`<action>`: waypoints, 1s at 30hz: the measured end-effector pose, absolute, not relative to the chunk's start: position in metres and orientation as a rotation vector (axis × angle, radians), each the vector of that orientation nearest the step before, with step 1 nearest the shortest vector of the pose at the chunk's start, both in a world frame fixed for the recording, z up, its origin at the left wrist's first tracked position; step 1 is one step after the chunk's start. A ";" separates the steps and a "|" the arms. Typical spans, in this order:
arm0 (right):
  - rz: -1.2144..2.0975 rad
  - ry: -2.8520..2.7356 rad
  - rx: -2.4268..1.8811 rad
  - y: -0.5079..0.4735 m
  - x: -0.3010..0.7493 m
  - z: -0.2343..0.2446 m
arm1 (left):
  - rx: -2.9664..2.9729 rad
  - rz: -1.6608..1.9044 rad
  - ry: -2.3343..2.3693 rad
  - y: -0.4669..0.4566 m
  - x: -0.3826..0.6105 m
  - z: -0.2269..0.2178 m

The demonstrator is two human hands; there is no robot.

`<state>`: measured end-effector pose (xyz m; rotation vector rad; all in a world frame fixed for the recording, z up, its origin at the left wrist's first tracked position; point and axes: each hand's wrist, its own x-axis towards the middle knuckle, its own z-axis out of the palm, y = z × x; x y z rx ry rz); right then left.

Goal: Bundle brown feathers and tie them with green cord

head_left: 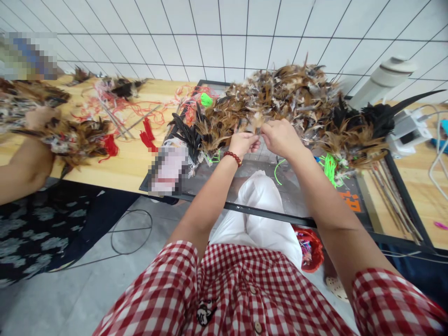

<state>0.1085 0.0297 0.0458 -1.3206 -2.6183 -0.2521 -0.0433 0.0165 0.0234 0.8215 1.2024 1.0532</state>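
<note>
My left hand (245,143), with a beaded bracelet (233,158) at its wrist, is closed in a pinch over the glass-like tabletop panel. Close beside it, my right hand (282,137) is also pinched, the fingertips of both almost meeting. A small pale-brown feather (258,120) stands up at the fingertips; its lower end is hidden by the fingers. Just behind the hands rises a large heap of brown feathers (280,93). Black feathers (187,135) lie left of my left hand. A bright green cord (277,172) curls below my right hand.
A dark-framed panel (287,200) lies on the wooden table (129,170). At left, a co-worker's hand (42,117) is among feathers. Red strings (140,112), a green cord bundle (329,170), thin sticks (395,200), a white bottle (381,81) and a white device (408,133) lie around.
</note>
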 end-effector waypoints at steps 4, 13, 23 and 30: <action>-0.241 -2.599 -1.275 0.032 0.109 0.043 | 0.914 0.990 1.222 0.016 -0.041 0.021; 0.266 -2.602 -1.354 0.046 0.168 0.049 | 0.768 1.148 1.175 0.019 -0.041 0.023; 0.145 -2.716 -1.581 -0.002 0.193 0.028 | 0.622 1.213 1.079 0.016 -0.043 0.028; 0.036 -2.518 -2.047 -0.034 0.250 0.079 | 0.580 1.277 1.071 0.020 -0.041 0.025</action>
